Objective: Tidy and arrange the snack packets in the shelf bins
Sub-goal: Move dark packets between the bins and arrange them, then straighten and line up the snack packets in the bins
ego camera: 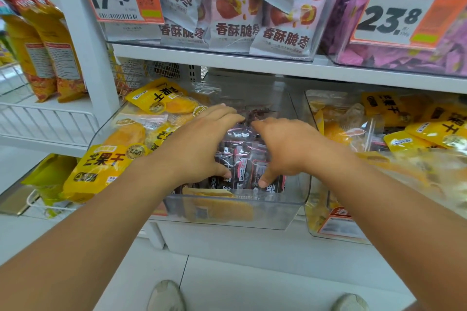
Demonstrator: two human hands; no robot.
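A clear plastic bin (235, 209) sits on the middle shelf straight ahead. Dark snack packets (242, 159) stand in its right part; yellow dried-mango packets (101, 166) fill its left part and spill over its left wall. Both hands reach into the bin. My left hand (199, 144) lies over the left side of the dark packets, fingers spread on top and thumb down at their front. My right hand (283, 146) mirrors it on the right side, thumb pressing the front packet. The packets under the palms are hidden.
A second clear bin (328, 230) of yellow mango packets stands to the right. Above, a shelf board (227, 59) carries bins of grey-pink and purple packets with price tags. A white wire basket (45, 118) with orange bags is at left. My shoes show on the floor.
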